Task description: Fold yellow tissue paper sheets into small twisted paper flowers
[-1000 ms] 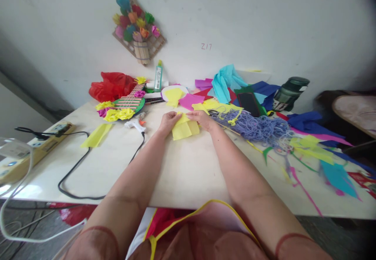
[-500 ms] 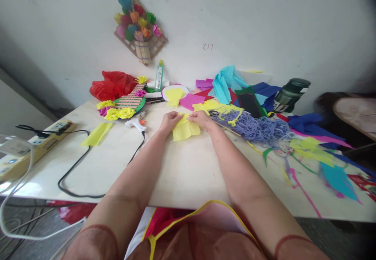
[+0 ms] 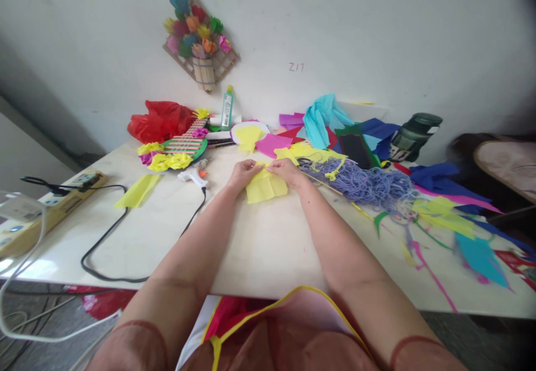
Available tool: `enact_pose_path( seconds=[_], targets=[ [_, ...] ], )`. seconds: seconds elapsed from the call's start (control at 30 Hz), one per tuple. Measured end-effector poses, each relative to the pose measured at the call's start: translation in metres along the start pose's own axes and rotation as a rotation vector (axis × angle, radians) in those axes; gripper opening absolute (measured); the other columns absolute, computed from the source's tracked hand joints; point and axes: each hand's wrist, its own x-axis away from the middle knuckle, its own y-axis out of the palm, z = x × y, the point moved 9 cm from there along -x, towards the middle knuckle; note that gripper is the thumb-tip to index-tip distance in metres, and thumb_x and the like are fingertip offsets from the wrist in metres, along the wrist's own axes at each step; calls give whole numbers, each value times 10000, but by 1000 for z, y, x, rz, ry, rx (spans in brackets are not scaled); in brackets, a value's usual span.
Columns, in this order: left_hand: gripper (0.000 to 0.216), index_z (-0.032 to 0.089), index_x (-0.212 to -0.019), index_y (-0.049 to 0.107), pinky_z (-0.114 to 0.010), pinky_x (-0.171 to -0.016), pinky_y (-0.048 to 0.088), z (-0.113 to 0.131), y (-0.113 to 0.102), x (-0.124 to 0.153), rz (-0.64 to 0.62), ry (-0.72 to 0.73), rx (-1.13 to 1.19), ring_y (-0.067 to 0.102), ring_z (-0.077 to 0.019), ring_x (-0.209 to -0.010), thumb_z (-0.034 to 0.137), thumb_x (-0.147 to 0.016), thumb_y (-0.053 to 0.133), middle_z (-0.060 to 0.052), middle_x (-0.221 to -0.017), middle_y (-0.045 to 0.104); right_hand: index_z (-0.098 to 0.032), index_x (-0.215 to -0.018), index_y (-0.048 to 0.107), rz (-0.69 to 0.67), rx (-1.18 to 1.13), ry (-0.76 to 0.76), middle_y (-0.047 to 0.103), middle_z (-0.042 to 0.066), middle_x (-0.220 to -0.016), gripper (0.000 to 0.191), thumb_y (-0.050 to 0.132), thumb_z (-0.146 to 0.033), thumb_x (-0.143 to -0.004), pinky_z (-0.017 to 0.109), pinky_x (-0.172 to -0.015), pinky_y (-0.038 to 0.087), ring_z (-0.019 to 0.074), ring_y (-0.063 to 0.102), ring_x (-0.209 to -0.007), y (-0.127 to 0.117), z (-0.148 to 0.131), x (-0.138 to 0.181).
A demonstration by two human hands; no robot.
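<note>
Head view: pinching a yellow sheet [image 3: 267, 188] by its crumpled upper edge between left hand [image 3: 243, 174] and right hand [image 3: 287, 172], set close together over the white table [image 3: 268, 248], with a white glue gun [image 3: 193, 179] left of both, tangled purple yarn [image 3: 366, 184] to their right, and a pink sheet [image 3: 272, 145] just beyond them.

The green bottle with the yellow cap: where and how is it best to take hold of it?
Probably around the middle of the green bottle, from the front, across its slim sides: its yellow cap points up, and the wall is behind. The left hand looks nearer but is pinching yellow paper.
</note>
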Motion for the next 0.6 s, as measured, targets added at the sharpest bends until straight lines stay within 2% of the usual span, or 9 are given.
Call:
enact_pose_path(
  seconds=[0.13, 0.3, 0.6],
  targets=[
    [336, 149, -676, 553, -199, -447, 387, 0, 2, 0, -42, 18, 12, 513, -94, -477, 424, -553, 703, 11, -582, 584, -140, -539, 520, 15, 26, -35, 420, -58, -472, 215, 583, -337, -598, 206, -485, 300, 67, 381, -474, -2, -1, -2],
    [335, 148, -651, 543, -188, -426, 349, 3, 1, 1, -34, 25, 2, 471, -75, -448, 448, -583, 676, 25, -547, 540, -145, -520, 496, 19, 42, -23, 386, -64, -465, 222, 580, -338, -590, 203, -465, 273, 61, 348, -459, -2, 3, -3],
    [347, 154, -645, 530, -195, -441, 352, 6, 2, 1, -14, 57, 20, 470, -76, -454, 463, -577, 673, 32, -544, 539, -153, -552, 517, 11, 25, 10, 428, -46, -474, 249, 586, -388, -592, 221, -494, 326, 94, 417, -498, 0, -2, 2]
  ],
)
